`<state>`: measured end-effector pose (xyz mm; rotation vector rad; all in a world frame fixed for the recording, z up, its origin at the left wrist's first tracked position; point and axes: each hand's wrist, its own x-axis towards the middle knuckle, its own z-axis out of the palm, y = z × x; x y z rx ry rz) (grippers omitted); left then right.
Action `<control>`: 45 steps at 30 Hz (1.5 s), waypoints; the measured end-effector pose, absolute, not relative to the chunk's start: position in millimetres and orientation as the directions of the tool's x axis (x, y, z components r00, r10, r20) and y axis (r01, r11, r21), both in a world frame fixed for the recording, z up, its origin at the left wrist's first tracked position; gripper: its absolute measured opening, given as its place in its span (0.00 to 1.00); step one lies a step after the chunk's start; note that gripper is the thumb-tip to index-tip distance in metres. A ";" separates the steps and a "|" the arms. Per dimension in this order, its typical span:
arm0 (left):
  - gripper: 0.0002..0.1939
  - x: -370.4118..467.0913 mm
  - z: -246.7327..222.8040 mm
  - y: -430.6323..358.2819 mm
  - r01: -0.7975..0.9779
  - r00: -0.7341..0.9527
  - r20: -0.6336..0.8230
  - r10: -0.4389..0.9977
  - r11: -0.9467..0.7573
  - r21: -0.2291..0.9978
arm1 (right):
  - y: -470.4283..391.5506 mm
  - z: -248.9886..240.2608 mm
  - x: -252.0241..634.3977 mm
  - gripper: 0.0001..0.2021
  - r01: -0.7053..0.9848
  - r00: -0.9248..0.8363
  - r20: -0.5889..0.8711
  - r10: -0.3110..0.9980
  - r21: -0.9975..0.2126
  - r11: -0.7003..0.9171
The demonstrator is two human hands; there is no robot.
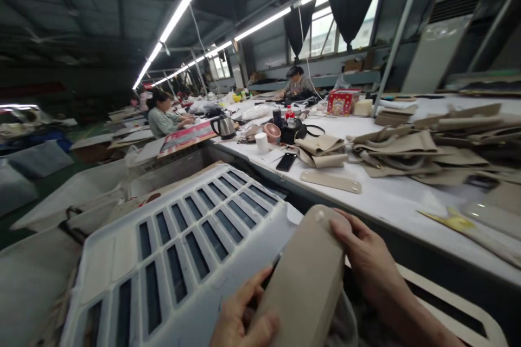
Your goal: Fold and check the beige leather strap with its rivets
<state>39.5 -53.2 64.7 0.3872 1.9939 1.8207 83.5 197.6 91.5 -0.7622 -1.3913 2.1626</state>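
Both hands point(244, 320) point(362, 255) low, fingers curled

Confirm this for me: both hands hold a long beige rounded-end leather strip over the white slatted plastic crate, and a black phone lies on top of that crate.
One detail is off. The head view shows the black phone lying on the white worktable, not on the white slatted plastic crate. The left hand and right hand do hold the long beige rounded-end leather strip.
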 end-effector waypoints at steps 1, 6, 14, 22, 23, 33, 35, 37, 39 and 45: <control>0.31 43.8 57.3 -43.4 -0.080 -0.865 -0.114 0.488 0.091 0.993 | 192.1 92.2 76.1 0.35 -0.061 -0.760 -0.210 0.615 -0.919 -0.390; 0.29 44.2 29.9 1.3 0.067 -0.931 0.030 0.365 0.091 0.994 | 151.6 58.6 65.4 0.32 -0.042 -0.828 -0.201 0.524 -0.908 -0.416; 0.23 26.4 23.7 7.3 0.358 -0.892 0.250 0.376 0.252 0.899 | 133.2 28.3 79.3 0.25 0.005 -0.782 -0.136 0.609 -0.977 -0.212; 0.15 20.2 19.5 17.6 0.295 -0.929 0.236 0.286 0.183 0.938 | 136.2 42.5 80.6 0.15 -0.046 -0.718 0.096 0.689 -0.995 0.091; 0.15 20.4 18.4 18.1 0.278 -0.934 0.223 0.279 0.174 0.945 | 136.1 41.3 81.1 0.14 -0.047 -0.714 0.104 0.692 -0.994 0.100; 0.16 21.0 19.5 25.0 0.203 -0.946 0.158 0.284 0.135 0.970 | 141.7 37.3 85.5 0.16 -0.058 -0.695 0.061 0.716 -0.998 0.028; 0.19 17.1 20.6 30.1 0.215 -0.943 0.182 0.277 0.092 0.972 | 142.5 37.8 86.4 0.16 -0.059 -0.706 0.045 0.707 -0.998 0.004; 0.21 12.2 22.8 35.4 0.223 -0.934 0.198 0.298 0.050 0.974 | 143.0 37.8 87.6 0.17 -0.052 -0.728 0.018 0.686 -0.998 -0.029; 0.23 7.8 25.1 39.5 0.209 -0.921 0.192 0.339 0.013 0.978 | 143.7 37.0 89.3 0.18 -0.040 -0.754 -0.037 0.655 -0.994 -0.102; 0.18 4.2 30.0 43.5 0.192 -0.926 0.208 0.314 -0.081 0.978 | 154.7 34.7 90.1 0.21 -0.019 -0.839 -0.113 0.533 -0.972 -0.236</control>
